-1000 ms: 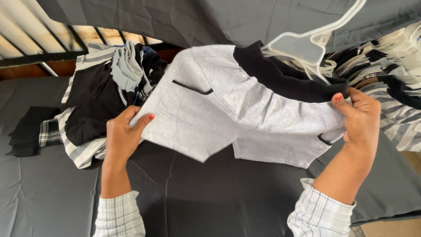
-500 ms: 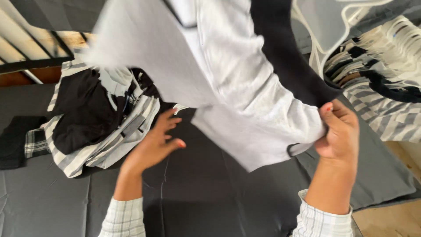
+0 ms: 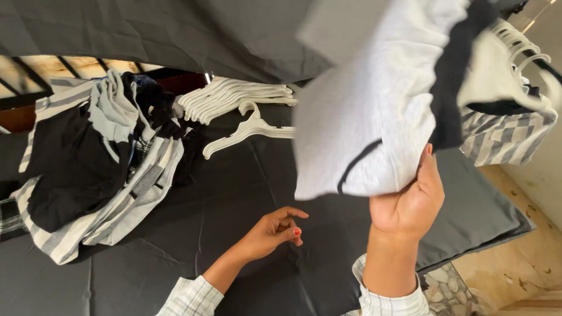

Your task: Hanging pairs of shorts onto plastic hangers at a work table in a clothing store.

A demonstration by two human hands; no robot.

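Note:
My right hand (image 3: 410, 205) grips the lower edge of a light grey garment with black trim (image 3: 369, 117) and holds it up in the air at the right of the view. The cloth is blurred and hangs over a white hanger (image 3: 515, 64) with striped clothing. My left hand (image 3: 275, 229) hovers low over the dark grey sheet (image 3: 234, 193), fingers loosely curled and holding nothing. It is apart from the garment.
A heap of black, grey and striped clothes (image 3: 93, 164) lies at the left on the sheet. A stack of white hangers (image 3: 234, 96) and one loose hanger (image 3: 252, 131) lie at the back centre. Wooden floor (image 3: 521, 257) shows past the bed's right edge.
My left hand let go of the grey garment and dropped toward the sheet. My right hand swung the garment up and to the right. The view shifted, revealing the hangers.

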